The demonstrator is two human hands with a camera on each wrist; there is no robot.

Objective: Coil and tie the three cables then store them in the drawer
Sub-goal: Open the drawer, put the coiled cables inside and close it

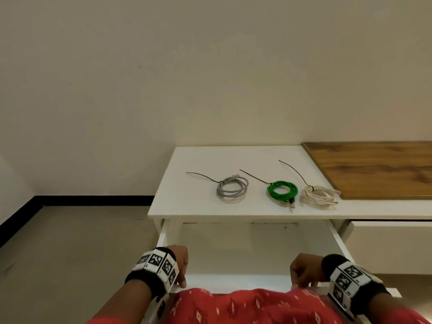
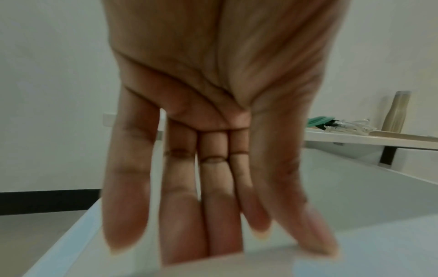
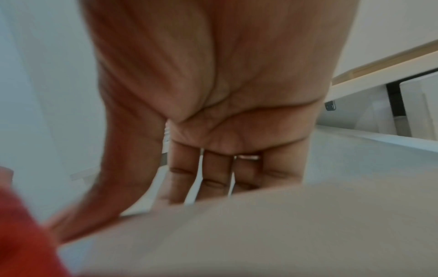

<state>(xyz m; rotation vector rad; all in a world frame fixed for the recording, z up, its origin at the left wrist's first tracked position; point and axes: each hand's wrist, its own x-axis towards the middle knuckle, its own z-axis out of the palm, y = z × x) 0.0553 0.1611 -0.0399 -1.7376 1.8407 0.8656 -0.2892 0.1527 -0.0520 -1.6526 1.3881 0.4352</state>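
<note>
In the head view, a white bench (image 1: 187,202) fills the middle right of the frame, with a wooden board (image 1: 374,169) lying on it at the right edge. Three coiled cables sit in a row on the bench top, each bound by a thin dark tie whose loose tail points to the upper left: the grey cable (image 1: 232,189) on the left, the green cable (image 1: 282,191) in the middle, the white cable (image 1: 318,196) on the right, just beside the board. Below the bench top the drawer (image 1: 233,281) stands pulled out toward the lower edge of the frame, none of the cables in it. The left hand (image 1: 180,260) at lower left and the right hand (image 1: 304,268) at lower right both rest on the drawer's front edge, fingers bent down over it. Both wrists wear black bands with patterned marker blocks. A red patterned garment (image 1: 245,307) covers the bottom centre.

In the left wrist view, the left hand (image 2: 213,112) shows its palm, fingers (image 2: 180,206) long and nearly straight, the tips reaching down behind the drawer's front panel (image 2: 260,262); the thumb lies on the panel's top at lower right. The green and white cables show small at the right.

In the right wrist view, blurred, the right hand (image 3: 225,112) hangs its fingers (image 3: 213,174) behind the drawer front (image 3: 284,224), the thumb stretched to the lower left.
</note>
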